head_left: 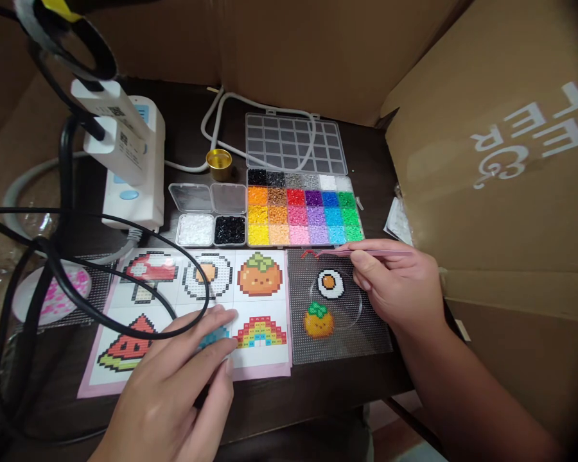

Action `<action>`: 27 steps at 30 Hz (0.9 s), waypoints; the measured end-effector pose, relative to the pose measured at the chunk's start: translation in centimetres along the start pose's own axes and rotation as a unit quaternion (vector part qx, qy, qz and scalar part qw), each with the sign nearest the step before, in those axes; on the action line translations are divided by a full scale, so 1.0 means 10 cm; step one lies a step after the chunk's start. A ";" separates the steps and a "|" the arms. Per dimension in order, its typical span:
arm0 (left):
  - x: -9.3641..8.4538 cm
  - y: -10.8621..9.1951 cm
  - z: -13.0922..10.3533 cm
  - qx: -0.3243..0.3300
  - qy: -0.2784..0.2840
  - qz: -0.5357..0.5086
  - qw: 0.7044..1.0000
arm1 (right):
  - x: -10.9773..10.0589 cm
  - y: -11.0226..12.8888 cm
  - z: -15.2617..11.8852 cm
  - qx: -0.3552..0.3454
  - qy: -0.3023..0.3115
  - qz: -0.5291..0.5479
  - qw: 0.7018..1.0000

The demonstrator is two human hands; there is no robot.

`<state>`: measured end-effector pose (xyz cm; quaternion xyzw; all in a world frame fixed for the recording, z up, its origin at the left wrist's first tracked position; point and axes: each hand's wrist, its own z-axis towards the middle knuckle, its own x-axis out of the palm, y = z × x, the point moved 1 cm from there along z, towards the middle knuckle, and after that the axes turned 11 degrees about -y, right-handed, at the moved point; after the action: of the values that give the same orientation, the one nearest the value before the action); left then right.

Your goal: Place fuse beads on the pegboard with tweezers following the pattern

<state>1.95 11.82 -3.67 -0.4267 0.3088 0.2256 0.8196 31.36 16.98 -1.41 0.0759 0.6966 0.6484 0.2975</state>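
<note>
My right hand (pixel 399 289) pinches pink tweezers (pixel 384 253), their tips pointing left over the top edge of a clear pegboard (pixel 361 343). Close to the tips, a short curved row of red beads (pixel 310 254) sits on the board. Lower down are a fried-egg bead figure (pixel 330 283) and an orange persimmon bead figure (pixel 318 322) with green leaves. My left hand (pixel 173 378) rests open on the printed pattern sheet (pixel 264 362), fingertips beside the rainbow pattern (pixel 261 331). It covers part of a blue pattern and the watermelon pattern (pixel 133 343).
Behind the sheet stand a sorted bead box (pixel 296 215) with its lid open, white beads (pixel 195 230), black beads (pixel 230 230) and a gold cup (pixel 219 164). A power strip (pixel 133 208) and black cables (pixel 67 282) crowd the left. Cardboard walls (pixel 486 212) enclose the table.
</note>
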 end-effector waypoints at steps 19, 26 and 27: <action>-0.02 -0.03 0.10 0.026 0.000 0.017 1.000 | -0.03 -0.07 0.04 0.006 0.006 0.146 0.989; -0.01 -0.06 0.12 0.030 0.007 0.000 1.000 | -0.01 -0.07 0.05 0.007 0.007 0.161 0.987; -0.01 -0.06 0.12 0.032 0.006 0.001 0.999 | 0.00 -0.07 0.05 0.008 0.007 0.160 0.987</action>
<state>2.61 12.44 -2.70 -0.4013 0.3209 0.2142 0.8307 31.84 17.29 -2.05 0.1842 0.6829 0.6824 0.1844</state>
